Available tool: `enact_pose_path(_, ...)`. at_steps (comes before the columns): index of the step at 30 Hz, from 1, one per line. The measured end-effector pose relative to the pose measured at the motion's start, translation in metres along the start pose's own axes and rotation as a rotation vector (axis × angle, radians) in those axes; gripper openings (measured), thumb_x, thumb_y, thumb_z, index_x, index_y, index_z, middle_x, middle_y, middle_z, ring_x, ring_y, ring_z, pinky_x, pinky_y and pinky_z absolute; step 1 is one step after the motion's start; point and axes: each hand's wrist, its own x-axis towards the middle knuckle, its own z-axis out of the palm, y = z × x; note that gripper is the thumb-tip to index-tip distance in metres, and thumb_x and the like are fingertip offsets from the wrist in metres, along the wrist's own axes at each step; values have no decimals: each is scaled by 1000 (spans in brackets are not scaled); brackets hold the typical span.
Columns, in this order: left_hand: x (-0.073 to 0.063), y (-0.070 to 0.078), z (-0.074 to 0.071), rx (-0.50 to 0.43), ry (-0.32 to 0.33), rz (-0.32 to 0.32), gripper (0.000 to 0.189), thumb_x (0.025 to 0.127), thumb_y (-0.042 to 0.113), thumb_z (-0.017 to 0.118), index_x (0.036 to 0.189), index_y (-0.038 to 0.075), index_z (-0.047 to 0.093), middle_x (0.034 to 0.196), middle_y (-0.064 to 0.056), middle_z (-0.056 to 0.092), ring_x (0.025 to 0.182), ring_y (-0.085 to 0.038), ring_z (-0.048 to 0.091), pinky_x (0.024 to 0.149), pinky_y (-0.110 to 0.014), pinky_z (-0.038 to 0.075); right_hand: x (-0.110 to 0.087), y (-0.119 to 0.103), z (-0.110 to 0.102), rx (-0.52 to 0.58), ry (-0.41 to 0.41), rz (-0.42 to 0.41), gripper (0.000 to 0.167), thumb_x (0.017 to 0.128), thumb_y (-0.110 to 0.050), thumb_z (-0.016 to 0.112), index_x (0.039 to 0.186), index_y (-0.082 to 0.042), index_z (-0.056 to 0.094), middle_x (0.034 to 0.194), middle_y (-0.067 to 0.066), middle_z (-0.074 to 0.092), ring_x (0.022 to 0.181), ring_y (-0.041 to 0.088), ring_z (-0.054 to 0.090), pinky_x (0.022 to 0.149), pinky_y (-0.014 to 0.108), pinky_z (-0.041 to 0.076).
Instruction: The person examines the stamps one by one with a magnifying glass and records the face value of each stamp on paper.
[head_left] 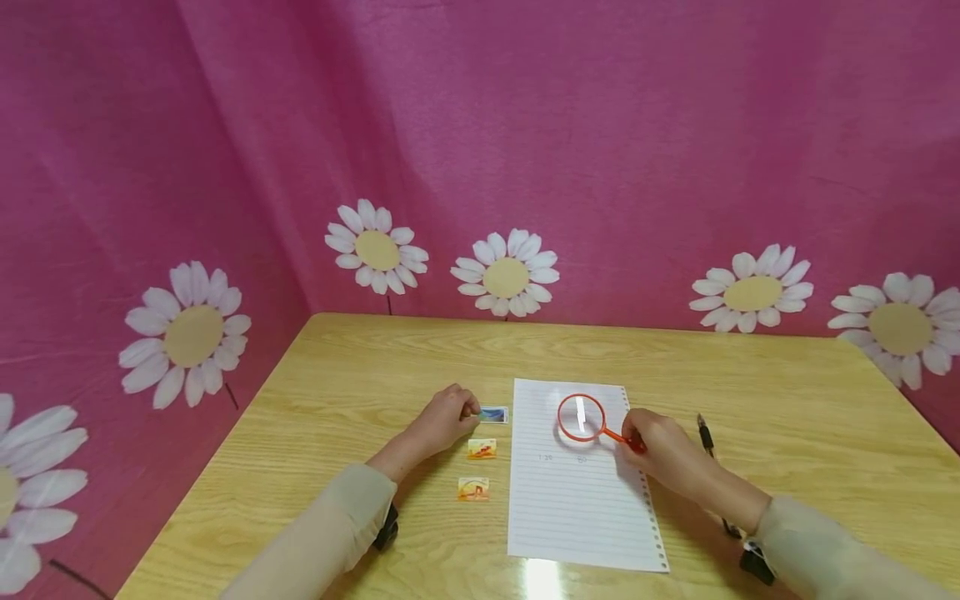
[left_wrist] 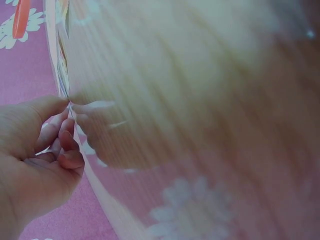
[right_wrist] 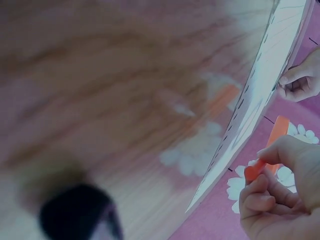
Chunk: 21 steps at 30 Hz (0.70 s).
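My right hand [head_left: 663, 442] grips the handle of a red-rimmed magnifying glass [head_left: 602, 429]. The lens is over the upper part of a lined sheet of paper [head_left: 577, 517], and a bright streak of light shows in it. In the right wrist view the thumb and fingers pinch the red handle [right_wrist: 255, 170]. My left hand [head_left: 450, 414] pinches the left edge of a small blue stamp-like picture [head_left: 495, 415] beside the paper. Its thumb and fingertips [left_wrist: 64, 102] meet low at the tabletop in the left wrist view. Below lie two small yellow-orange stamp-like pictures, one [head_left: 482, 449] above the other [head_left: 473, 489].
Right of the paper a black pen [head_left: 706, 435] lies on the wooden table [head_left: 390, 358], partly hidden under my right forearm. Faint handwriting shows on the sheet below the lens. A pink curtain [head_left: 600, 150] with white flowers hangs behind the table and along its left side.
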Motion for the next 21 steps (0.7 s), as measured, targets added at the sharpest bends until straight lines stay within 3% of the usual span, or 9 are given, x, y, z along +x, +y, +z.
enact_pose_path(4, 0, 1, -1, -2, -8, -10, 6, 92, 5, 64, 94, 0, 63, 86, -6, 52, 77, -14, 45, 69, -26, 41, 5, -3, 3, 9, 4, -19, 24, 74, 7, 75, 77, -7, 55, 68, -4, 50, 63, 2, 42, 54, 19, 40)
enact_pose_path(14, 0, -1, 1, -10, -2, 2, 5, 91, 4, 64, 94, 0, 63, 86, -6, 52, 78, -15, 44, 68, -25, 41, 17, -6, 13, -5, 103, -188, 30, 67, 11, 74, 74, -7, 52, 66, -5, 48, 62, 0, 41, 51, 17, 39)
enact_pose_path(21, -1, -2, 1, -11, -2, 9, 5, 91, 4, 63, 94, -1, 63, 86, -6, 51, 77, -15, 44, 68, -25, 40, 26, -10, 18, -7, 97, -207, 30, 67, 11, 75, 74, -7, 52, 66, -5, 47, 64, 1, 41, 52, 17, 40)
